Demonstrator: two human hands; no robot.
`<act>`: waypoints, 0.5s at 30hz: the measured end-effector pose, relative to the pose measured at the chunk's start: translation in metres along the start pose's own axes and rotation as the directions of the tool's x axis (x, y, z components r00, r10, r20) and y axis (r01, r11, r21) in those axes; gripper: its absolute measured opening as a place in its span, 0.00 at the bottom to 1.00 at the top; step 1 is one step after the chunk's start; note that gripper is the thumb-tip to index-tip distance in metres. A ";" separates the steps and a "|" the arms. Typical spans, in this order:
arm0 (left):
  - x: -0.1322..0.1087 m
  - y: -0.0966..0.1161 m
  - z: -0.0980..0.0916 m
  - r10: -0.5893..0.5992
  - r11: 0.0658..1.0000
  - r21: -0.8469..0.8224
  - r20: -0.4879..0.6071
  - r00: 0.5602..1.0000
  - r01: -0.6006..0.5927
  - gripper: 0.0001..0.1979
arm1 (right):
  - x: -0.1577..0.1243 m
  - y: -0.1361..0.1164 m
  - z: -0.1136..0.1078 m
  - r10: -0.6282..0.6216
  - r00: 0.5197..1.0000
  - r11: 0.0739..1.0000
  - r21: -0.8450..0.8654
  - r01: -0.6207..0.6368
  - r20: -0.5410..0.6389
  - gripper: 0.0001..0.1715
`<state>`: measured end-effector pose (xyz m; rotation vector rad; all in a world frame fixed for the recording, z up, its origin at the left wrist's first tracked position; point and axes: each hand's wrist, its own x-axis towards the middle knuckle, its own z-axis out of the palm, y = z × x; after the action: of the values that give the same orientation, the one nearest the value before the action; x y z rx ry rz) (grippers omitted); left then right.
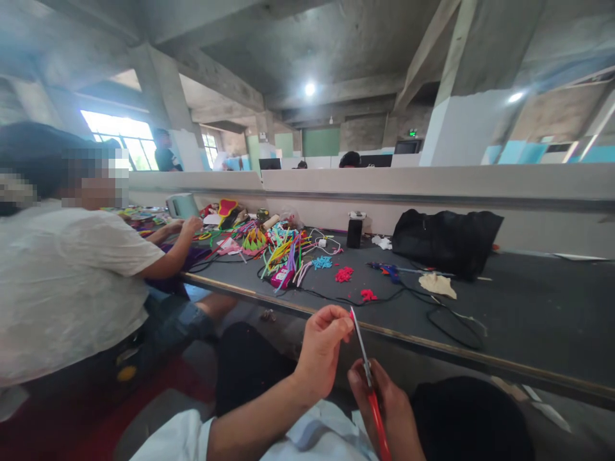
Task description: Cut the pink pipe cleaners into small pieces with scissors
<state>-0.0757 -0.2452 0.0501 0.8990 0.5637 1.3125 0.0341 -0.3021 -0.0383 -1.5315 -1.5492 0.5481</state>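
Observation:
My left hand [323, 349] is closed in a pinch in front of the table edge. A small red piece [352, 315] shows at its fingertips; its kind is too small to make out. My right hand [387, 400] is wrapped around red-handled scissors [377, 419], whose blades point up and reach the red piece. On the table beyond my hands lie a little red pile [368, 295], a larger pile of red bits [343, 274] and a pile of blue bits [321, 262].
A heap of colourful pipe cleaners [288, 250] lies left of centre. A black bag [444, 243], a black phone [354, 234], a beige cloth [437, 285] and dark cables [446, 326] are on the table [542, 314]. A co-worker [72, 275] sits at left, arms over the table.

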 end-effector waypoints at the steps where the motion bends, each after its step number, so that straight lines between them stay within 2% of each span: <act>1: 0.000 0.000 0.000 -0.002 1.000 0.002 -0.002 1.000 0.002 0.05 | 0.000 0.000 0.000 0.009 1.000 1.000 -0.009 -0.009 0.005 0.23; 7: -0.001 -0.001 0.001 -0.021 1.000 -0.010 -0.005 1.000 0.021 0.05 | -0.003 -0.003 0.001 0.022 0.999 1.000 0.012 -0.021 -0.039 0.25; 15: 0.000 -0.001 0.000 -0.024 1.000 -0.018 -0.001 1.000 0.024 0.04 | -0.004 -0.009 0.001 -0.053 0.997 0.989 0.136 0.062 -0.064 0.22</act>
<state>-0.0750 -0.2456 0.0497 0.8738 0.5614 1.2945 0.0275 -0.3070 -0.0332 -1.3826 -1.4736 0.5592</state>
